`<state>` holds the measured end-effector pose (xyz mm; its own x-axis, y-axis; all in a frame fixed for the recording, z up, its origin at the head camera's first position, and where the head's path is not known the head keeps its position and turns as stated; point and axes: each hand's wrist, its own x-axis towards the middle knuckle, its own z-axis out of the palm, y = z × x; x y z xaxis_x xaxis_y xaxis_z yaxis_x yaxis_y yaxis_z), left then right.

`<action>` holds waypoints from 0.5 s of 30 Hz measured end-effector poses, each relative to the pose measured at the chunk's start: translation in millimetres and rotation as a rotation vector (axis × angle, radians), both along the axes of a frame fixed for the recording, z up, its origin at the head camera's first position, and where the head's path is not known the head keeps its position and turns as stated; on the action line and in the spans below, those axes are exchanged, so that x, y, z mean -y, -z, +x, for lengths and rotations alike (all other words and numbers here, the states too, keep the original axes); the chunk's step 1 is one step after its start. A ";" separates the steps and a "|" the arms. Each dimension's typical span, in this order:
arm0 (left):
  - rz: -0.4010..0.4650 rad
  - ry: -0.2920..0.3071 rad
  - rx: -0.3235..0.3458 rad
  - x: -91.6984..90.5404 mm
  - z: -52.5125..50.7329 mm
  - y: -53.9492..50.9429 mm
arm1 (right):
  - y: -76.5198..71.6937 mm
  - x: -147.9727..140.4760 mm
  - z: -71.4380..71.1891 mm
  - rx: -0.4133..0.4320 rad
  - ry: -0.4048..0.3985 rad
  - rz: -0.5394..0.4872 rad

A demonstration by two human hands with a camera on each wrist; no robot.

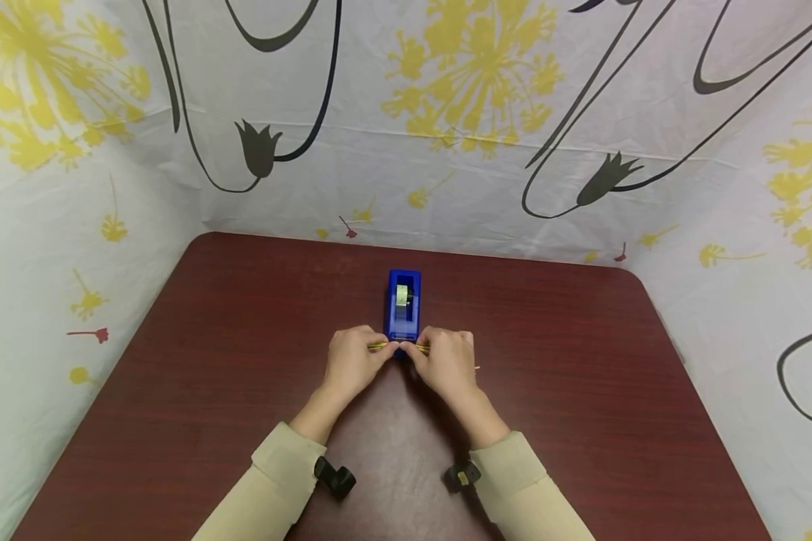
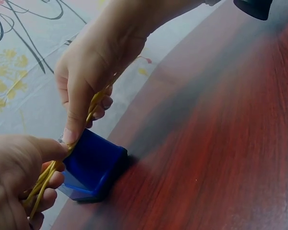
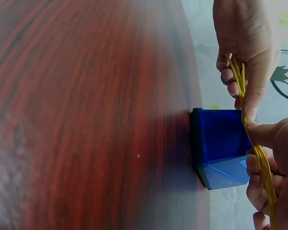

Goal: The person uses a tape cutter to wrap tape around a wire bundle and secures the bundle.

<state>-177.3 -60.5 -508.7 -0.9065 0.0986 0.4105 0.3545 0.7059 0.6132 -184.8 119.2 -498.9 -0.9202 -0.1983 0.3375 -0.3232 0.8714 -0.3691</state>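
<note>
A blue tape dispenser (image 1: 392, 300) with a roll of tape (image 1: 402, 295) stands on the table, its near end towards me. My left hand (image 1: 353, 361) and right hand (image 1: 449, 362) meet just in front of that end, thumb tips together. Between them they pinch a bundle of thin yellow strands (image 3: 265, 175), which runs crosswise through both hands. In the left wrist view the bundle (image 2: 42, 184) spreads into loose strands past the left thumb. Fingers hide much of it, and whether tape is on it cannot be told.
The dark red-brown table (image 1: 257, 300) has rounded far corners. White cloth (image 1: 352, 150) printed with flowers hangs behind it and along both sides. A small black camera sits on each wrist, the left camera (image 1: 335, 478) and the right camera (image 1: 462, 476).
</note>
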 end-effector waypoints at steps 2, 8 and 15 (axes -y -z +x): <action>0.012 0.004 0.020 0.1 -0.5 0.5 | -0.4 0.4 0.2 0.024 0.008 -0.016; 0.037 0.009 0.070 0.8 -2.1 -0.9 | -3.1 0.1 -0.8 0.088 0.020 -0.053; 0.057 0.021 0.098 0.5 -7.5 -0.8 | -5.5 -0.8 -6.3 0.164 0.029 -0.093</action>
